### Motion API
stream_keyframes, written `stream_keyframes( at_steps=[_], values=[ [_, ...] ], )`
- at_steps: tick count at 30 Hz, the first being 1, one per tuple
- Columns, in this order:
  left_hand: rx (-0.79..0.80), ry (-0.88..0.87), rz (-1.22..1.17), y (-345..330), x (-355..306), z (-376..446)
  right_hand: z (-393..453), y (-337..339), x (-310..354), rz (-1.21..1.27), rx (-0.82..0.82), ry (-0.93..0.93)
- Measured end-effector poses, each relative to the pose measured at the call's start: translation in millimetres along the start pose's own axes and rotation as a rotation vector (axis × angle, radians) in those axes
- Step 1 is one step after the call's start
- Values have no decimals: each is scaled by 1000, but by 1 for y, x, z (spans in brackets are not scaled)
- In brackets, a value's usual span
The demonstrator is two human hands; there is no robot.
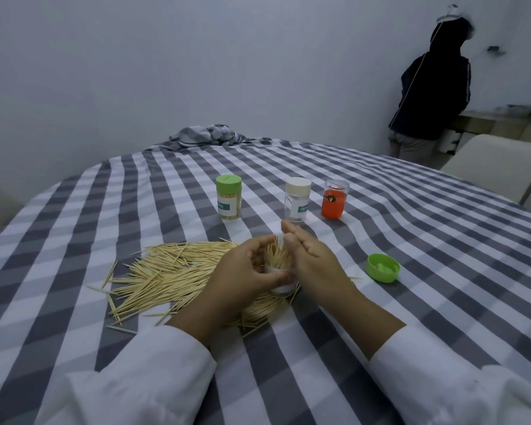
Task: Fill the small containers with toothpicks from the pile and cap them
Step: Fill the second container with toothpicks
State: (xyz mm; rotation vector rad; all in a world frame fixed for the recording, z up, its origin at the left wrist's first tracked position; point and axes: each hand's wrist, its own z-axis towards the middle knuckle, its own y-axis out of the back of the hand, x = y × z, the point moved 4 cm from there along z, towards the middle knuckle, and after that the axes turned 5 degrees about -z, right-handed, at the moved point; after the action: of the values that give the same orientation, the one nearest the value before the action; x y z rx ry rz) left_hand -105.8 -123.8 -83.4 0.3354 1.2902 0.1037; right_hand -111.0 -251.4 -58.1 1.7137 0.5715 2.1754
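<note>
Filling 1 small clear plastic container (281, 282) with toothpicks, cap not yet on.

Left hand (246, 271) curled round the container, gripping its side; right hand (307, 256) beside the mouth with fingers straight and relaxed, flat against the bundle of thin wooden toothpicks (278, 256) standing up out of it. Just beneath and to the left, touching the container's base, the loose pile of pale toothpicks (166, 277) on the grey-and-white checked tablecloth (442, 286). To the right, apart, the round green plastic cap (383, 267), upturned. Farther back, 3 capped containers: green-lidded (228, 197), cream-lidded (297, 199), orange (334, 199). Risks, as a judgement: tips sticking out uneven, likely to block the cap or snap; a slack grip likely to tip the container and spill.
</note>
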Motion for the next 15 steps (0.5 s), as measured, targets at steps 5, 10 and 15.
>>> stream_keyframes(
  at_steps=[5,10,15],
  values=[
    [-18,14,-12,4,1,2,-3,4,7,-60,112,64],
    [-41,56,-20,9,0,2,4,40,-3,-260,157,-75],
    [-84,71,22,17,3,5,5,49,-34,-1007,409,-261]
  ],
)
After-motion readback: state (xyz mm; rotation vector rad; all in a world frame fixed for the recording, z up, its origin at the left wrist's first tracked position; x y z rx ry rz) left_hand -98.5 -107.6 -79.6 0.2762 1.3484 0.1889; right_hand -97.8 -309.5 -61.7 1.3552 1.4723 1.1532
